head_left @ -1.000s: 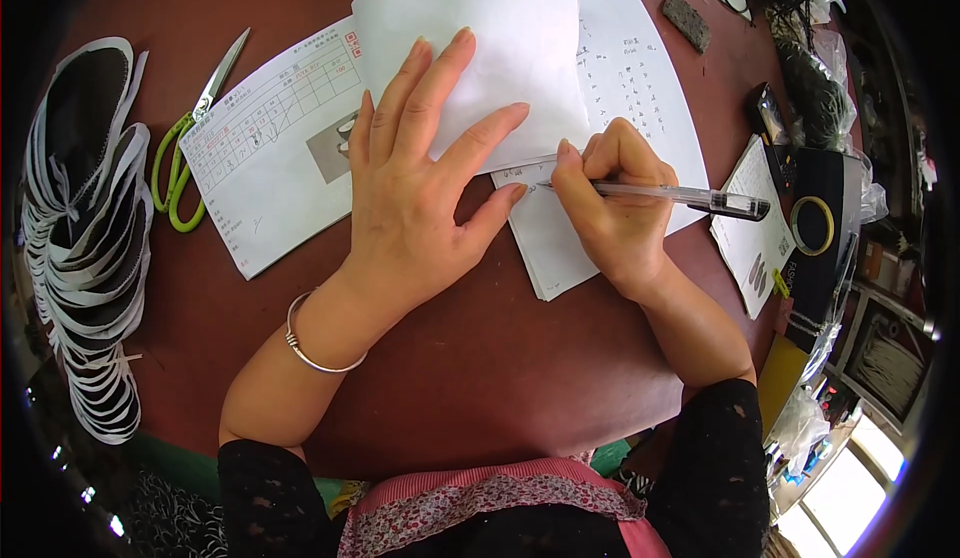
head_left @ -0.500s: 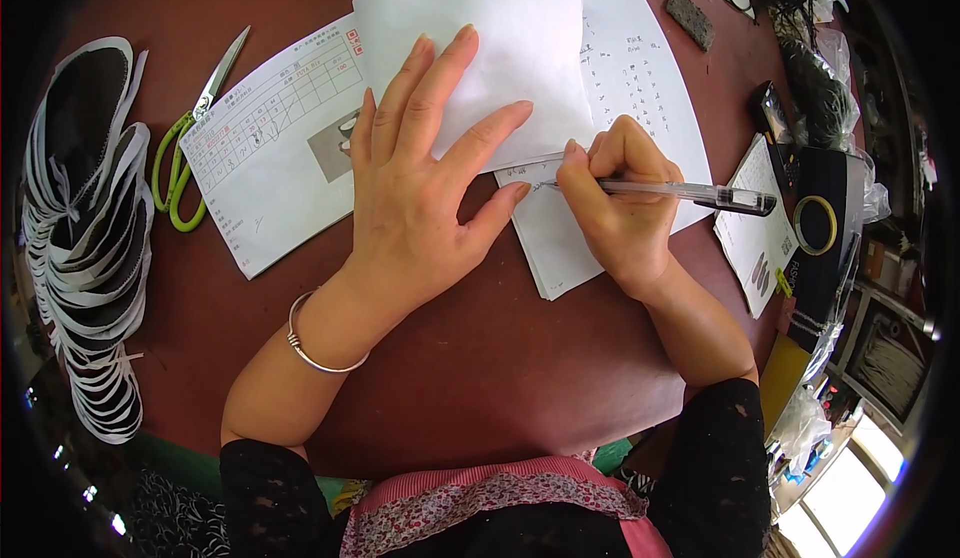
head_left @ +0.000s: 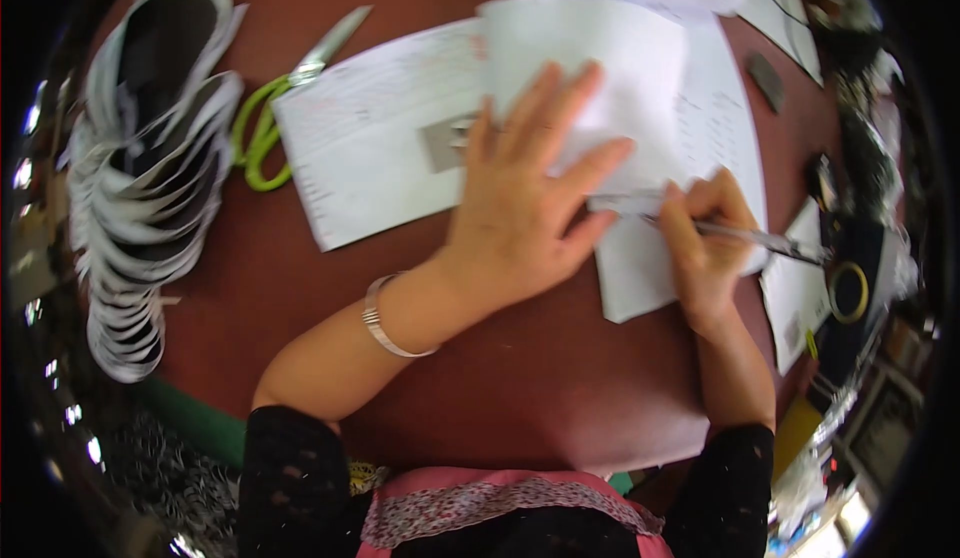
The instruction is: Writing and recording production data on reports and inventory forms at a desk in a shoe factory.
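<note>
My left hand lies flat, fingers spread, on a white folded sheet of paper, pinning it to the brown table. A thin bracelet sits on that wrist. My right hand grips a silver pen with its tip against the paper, just beside my left thumb. A transparent ruler-like strip lies between the two hands. The frame is motion-blurred.
Green-handled scissors lie at the upper left beside a printed form sheet. A stack of several white-edged dark cut pieces fills the far left. More papers, a yellow-rimmed round object and clutter line the right edge.
The view has shifted, so everything sits slightly further right and lower in the picture and is blurred. Both hands keep the same pose on the paper, pen still in the right hand.
</note>
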A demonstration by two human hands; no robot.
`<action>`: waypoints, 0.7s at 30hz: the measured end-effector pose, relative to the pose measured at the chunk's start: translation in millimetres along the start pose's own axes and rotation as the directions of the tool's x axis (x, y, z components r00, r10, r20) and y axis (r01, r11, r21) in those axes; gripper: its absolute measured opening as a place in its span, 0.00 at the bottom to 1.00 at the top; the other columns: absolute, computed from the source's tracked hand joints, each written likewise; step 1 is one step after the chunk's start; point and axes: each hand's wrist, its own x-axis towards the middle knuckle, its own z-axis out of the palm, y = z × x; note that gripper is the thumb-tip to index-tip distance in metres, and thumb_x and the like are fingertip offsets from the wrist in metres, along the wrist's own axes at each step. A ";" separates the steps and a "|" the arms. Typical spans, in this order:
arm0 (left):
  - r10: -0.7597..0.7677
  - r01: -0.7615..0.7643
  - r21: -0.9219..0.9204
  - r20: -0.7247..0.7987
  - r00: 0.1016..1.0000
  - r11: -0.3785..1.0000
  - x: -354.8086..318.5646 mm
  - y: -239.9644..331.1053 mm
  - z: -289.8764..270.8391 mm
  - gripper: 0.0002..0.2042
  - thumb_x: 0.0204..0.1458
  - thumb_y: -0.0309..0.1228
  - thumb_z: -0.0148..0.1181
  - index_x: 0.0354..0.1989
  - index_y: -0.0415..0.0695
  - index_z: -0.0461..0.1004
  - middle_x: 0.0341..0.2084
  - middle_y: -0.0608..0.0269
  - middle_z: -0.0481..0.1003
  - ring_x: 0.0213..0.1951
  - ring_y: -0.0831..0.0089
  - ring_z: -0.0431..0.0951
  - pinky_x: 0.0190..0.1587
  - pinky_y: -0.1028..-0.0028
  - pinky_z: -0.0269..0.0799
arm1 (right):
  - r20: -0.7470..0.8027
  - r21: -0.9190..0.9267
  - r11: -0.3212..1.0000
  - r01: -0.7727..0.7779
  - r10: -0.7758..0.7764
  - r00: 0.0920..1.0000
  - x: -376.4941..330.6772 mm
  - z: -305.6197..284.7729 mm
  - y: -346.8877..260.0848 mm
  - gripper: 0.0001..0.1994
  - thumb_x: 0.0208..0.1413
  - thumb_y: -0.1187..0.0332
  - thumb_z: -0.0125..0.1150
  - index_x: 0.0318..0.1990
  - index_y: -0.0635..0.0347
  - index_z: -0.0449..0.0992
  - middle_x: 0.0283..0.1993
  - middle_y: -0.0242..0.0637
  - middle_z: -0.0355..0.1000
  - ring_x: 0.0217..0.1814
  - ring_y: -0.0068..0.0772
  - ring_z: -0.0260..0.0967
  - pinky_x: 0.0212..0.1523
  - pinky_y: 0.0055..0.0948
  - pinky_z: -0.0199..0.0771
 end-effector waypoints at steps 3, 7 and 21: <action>-0.011 0.011 0.006 0.005 1.000 1.000 -1.0 -0.1 -1.1 0.29 0.44 0.38 0.76 0.59 0.56 0.80 0.77 0.52 0.55 0.77 0.44 0.54 0.69 0.32 0.52 | 0.027 0.027 1.000 0.001 -0.002 1.000 0.3 1.9 -2.5 0.21 0.61 0.82 0.65 0.25 0.54 0.58 0.21 0.22 0.58 0.24 0.11 0.50 0.25 0.20 0.53; -0.008 0.008 -0.007 -0.015 1.000 1.000 -1.7 0.3 0.2 0.28 0.45 0.39 0.76 0.58 0.57 0.79 0.78 0.52 0.54 0.77 0.46 0.52 0.69 0.31 0.52 | 0.079 0.041 0.999 0.012 -0.015 0.997 -3.0 6.3 -7.9 0.21 0.62 0.82 0.66 0.25 0.54 0.58 0.21 0.22 0.58 0.24 0.10 0.49 0.25 0.20 0.51; -0.003 0.002 0.044 0.008 1.000 0.999 3.1 3.0 -1.8 0.29 0.43 0.33 0.77 0.59 0.54 0.82 0.76 0.51 0.59 0.75 0.45 0.57 0.72 0.48 0.55 | -0.023 0.042 0.999 -0.033 0.034 0.999 1.4 3.4 1.7 0.20 0.56 0.80 0.68 0.23 0.57 0.59 0.19 0.23 0.59 0.22 0.12 0.50 0.22 0.24 0.52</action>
